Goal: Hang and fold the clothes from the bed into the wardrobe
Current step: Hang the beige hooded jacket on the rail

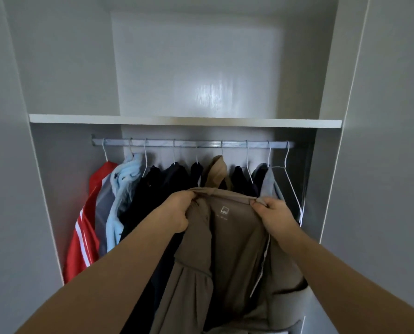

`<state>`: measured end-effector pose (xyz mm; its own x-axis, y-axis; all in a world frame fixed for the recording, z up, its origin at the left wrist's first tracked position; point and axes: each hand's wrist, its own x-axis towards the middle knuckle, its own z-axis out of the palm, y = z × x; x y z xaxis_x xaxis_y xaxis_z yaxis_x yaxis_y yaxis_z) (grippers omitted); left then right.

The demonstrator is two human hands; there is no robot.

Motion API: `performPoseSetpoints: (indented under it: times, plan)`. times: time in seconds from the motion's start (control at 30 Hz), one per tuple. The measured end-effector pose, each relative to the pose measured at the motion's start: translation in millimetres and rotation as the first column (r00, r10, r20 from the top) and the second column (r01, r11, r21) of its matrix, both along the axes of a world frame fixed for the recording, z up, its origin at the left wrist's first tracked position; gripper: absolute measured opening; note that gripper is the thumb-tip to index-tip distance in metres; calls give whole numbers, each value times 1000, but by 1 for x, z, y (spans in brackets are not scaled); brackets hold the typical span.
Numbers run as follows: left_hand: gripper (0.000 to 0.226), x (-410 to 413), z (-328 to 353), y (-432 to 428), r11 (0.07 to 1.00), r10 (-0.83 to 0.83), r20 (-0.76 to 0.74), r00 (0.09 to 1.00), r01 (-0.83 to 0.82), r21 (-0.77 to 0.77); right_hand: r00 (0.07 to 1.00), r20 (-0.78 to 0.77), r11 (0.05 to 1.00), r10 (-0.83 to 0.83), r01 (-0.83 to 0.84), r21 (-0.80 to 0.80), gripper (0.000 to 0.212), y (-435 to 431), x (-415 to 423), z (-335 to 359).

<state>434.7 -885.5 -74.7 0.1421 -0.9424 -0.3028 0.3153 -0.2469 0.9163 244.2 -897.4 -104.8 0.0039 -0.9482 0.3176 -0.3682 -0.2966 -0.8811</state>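
Both arms reach forward into the wardrobe. Left hand is fisted on the left end of the collar of the brown jacket. Right hand pinches the right end, thumb on top and fingers curled under. The collar is stretched flat between them with the inner label facing the camera. The jacket hangs in front of the clothes on the rail, below it and right of centre, not on a hanger.

Count: 2 hands, 1 jacket held, 1 rail, 1 shelf just above the rail. I count 9 hanger hooks on the rail. From the left end: red jacket with white stripes, light blue fleece, several dark garments, tan garment mid-rail, more dark ones, grey garment. The bare white wire hanger sits at the right end.

Room: garments are packed touching along the rail. There's a short bare stretch at the left end and a gap between the bare hanger and the right wall.
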Motion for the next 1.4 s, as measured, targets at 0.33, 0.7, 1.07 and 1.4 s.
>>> performPoseSetpoints:
  times: [0.33, 0.7, 1.07, 1.4]
  plan:
    - [32, -23, 11, -110, 1000, -18, -89, 996, 16, -26, 994, 103, 999, -22, 17, 51, 31, -115, -7, -10]
    - [23, -61, 8, -217, 999, -41, -51, 998, 40, -21, 928, -244, 952, -283, 302, 46, 31, -224, -71, 3]
    - [28, -61, -10, -264, 1000, -12, -109, 994, 14, 13, 863, -392, 876, -320, 427, 224, 71, -281, -100, -35]
    - [25, -50, -12, -271, 999, -37, -80, 996, 40, 33, 888, -99, 843, -449, 458, 282, 43, -294, -92, -25]
